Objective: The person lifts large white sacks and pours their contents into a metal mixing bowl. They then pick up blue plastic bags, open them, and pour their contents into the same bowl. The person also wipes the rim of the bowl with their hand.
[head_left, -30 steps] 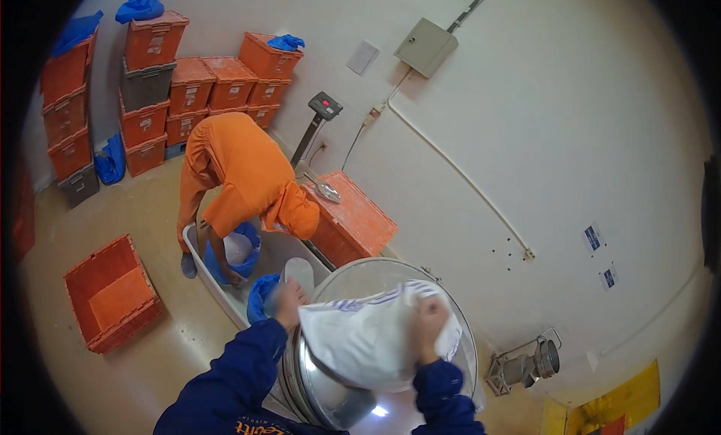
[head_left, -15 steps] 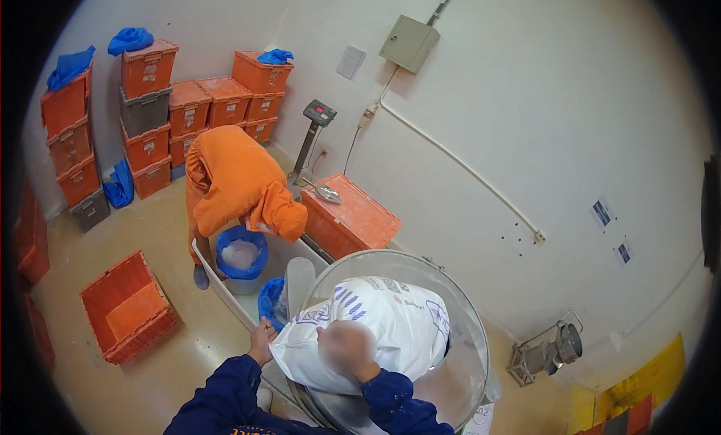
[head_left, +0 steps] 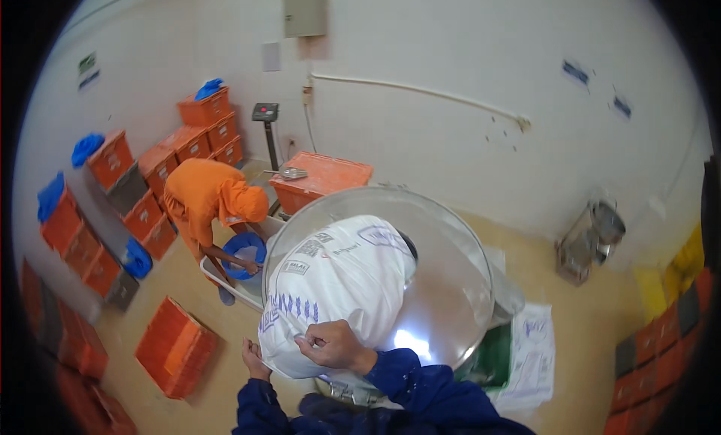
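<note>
A big white sack [head_left: 338, 285] with blue print lies tipped over the rim of a large shiny steel drum [head_left: 443, 285]. My right hand [head_left: 334, 345] grips the sack's near bottom edge from above. My left hand [head_left: 254, 360] holds the sack's lower left corner, partly hidden under it. Both sleeves are dark blue. The sack's mouth points into the drum and is hidden.
A person in orange [head_left: 210, 202] bends over a white tub [head_left: 225, 281], holding a blue bowl [head_left: 244, 253]. Orange crates [head_left: 176, 348] lie on the floor and are stacked along the left wall. An orange bin [head_left: 319, 179] and a scale [head_left: 266, 116] stand by the wall.
The view has swung round and the sack has tipped further over the drum. My hands moved from the sack's upper sides to its near bottom edge.
</note>
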A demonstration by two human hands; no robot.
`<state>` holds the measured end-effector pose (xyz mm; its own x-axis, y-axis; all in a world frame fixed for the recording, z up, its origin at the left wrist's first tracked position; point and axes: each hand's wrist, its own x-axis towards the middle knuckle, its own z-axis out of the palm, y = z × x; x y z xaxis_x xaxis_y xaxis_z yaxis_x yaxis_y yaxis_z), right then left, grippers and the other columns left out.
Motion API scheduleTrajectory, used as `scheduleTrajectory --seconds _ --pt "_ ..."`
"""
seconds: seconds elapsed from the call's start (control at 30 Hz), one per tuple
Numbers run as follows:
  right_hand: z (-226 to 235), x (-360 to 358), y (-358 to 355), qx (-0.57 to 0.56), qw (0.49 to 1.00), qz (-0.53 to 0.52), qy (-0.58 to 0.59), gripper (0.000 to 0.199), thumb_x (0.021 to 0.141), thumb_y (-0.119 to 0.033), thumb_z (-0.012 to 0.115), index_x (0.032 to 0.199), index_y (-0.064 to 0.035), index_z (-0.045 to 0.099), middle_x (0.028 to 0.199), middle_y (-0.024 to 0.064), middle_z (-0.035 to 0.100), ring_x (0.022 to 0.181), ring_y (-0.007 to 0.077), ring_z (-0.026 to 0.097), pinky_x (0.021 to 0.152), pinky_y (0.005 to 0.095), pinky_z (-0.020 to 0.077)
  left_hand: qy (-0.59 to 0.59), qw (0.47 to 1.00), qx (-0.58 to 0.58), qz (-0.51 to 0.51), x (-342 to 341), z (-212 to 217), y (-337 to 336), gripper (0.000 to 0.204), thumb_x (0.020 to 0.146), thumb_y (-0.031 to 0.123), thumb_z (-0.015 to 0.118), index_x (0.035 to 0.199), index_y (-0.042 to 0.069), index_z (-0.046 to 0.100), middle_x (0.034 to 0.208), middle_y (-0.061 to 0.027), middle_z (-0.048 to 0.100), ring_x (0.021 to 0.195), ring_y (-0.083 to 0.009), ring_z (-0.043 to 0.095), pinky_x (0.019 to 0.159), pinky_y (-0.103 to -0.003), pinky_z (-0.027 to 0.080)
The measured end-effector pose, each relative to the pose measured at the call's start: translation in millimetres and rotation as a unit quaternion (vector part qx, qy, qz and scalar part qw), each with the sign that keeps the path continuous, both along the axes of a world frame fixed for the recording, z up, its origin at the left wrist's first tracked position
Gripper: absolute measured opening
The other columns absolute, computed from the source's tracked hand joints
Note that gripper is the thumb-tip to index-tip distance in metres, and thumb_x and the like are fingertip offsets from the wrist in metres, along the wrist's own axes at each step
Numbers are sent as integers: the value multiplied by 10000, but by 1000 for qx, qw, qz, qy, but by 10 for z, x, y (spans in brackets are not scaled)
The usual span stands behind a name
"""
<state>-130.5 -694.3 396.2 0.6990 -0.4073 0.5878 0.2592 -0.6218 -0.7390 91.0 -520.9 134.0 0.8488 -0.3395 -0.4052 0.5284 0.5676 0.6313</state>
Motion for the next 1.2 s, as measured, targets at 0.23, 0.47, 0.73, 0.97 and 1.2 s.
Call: scheduleTrajectory --seconds 0.23,0.47,0.73,0.97,1.2 --pt "89 -1413 -329 163 979 -66 -100 270 778 -83 700 579 -40 523 471 21 399 429 77 325 406 282 273 -198 978 -55 39 -653 1670 -361 354 944 363 464 658 177 369 471 64 182 389 -69 173 400 -252 186" --pt "-700 -2761 -507 279 895 -285 -198 229 833 -58 574 616 -54 501 550 -1 476 498 86 435 464 244 316 -420 770 -373 -304 -1697 3074 -1130 309 917 387 503 734 157 407 508 74 313 405 -51 227 428 -244 208" --pt "-1708 -3123 -464 481 695 -403 -350 369 913 -105 532 611 -135 323 527 -53 289 417 55 252 401 261 206 -190 573 -314 -733 -3391 2603 -1545 388 823 258 700 657 92 391 589 12 370 533 -118 305 504 -274 239" --pt "-1462 -3123 -603 458 717 -428 -305 373 910 -108 547 614 -142 323 516 -55 268 413 55 243 395 255 203 -253 633 -288 -672 -3137 2519 -1462 326 853 173 664 675 76 408 589 -17 426 527 -131 352 500 -307 286" --pt "-947 -2754 -851 536 695 -338 -339 374 896 -215 517 604 -180 286 522 -60 213 412 65 195 409 263 200 -77 940 -101 -317 -1619 2295 -1413 330 907 308 542 660 194 355 482 62 241 394 -91 276 389 -265 248"
